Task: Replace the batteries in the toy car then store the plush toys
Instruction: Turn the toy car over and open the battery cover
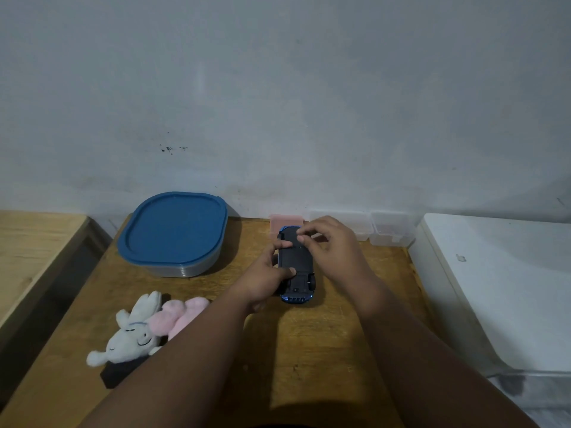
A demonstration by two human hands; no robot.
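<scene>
On the left of the wooden surface (pixel 309 350) sits a big tub (pixel 173 267) with a blue lid (pixel 174 228) shut on top. In front of it lie two plush toys, a white bunny (pixel 129 338) and a pink one (pixel 182 313), touching each other. They are not put away yet.

In the middle is the toy car (pixel 296 267). It lies upside down on the surface, with its dark belly facing up and its blue body showing at the ends. The left hand (pixel 268 279) is curled around the car's left side, with the thumb pressed on the belly to keep it from sliding. The right hand (pixel 327 245) is nearly closed, with its fingertips pinched together on the far part of the belly. I cannot tell if it holds a small thing, like a screw or a battery.

Behind the car stand a small pink box (pixel 278 223) and two clear boxes (pixel 364 227) by the wall.

I think the hands are working on the battery door. To do it well, hold the car still, press softly, and keep any tiny bits from rolling away.
</scene>
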